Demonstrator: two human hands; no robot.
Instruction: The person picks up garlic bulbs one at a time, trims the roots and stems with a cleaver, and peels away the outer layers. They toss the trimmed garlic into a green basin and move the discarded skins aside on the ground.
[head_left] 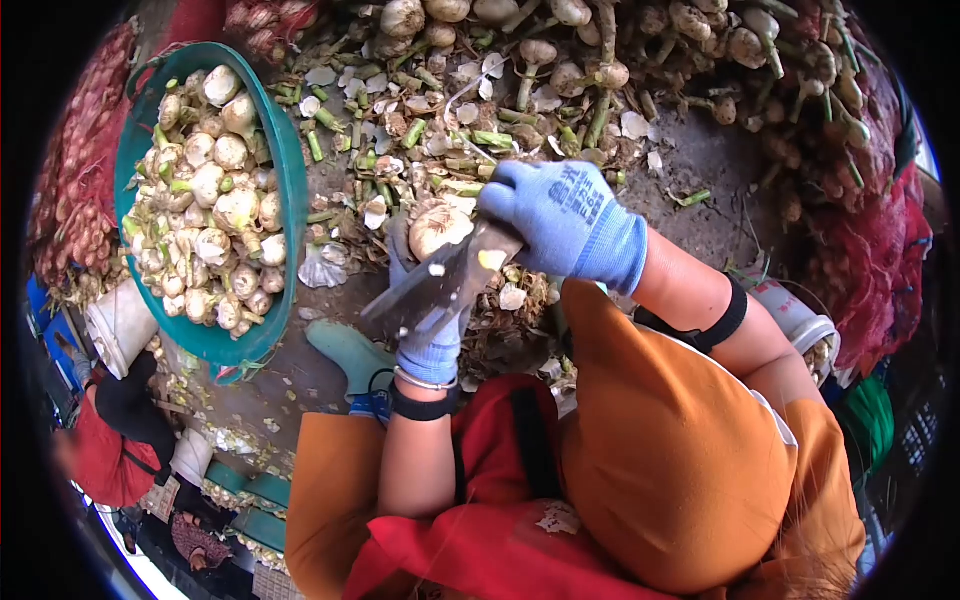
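My right hand (565, 218), in a blue work glove, is wrapped round the handle end of a broad-bladed knife (410, 300). The blade slants down to the left across my other hand, with pale bits stuck to it. My left hand (433, 338), also gloved, grips a garlic bulb (438, 227) just beyond the blade. Most of its fingers are hidden behind the knife. A pale cut piece (492, 260) shows on the blade near my right hand.
A green basin (290, 190) full of trimmed garlic stands at the left. Cut stems and skins (400, 135) litter the ground ahead. Stemmed garlic bulbs (690, 22) are heaped at the back right beside red mesh sacks (890, 270). Another person (115, 450) sits at the lower left.
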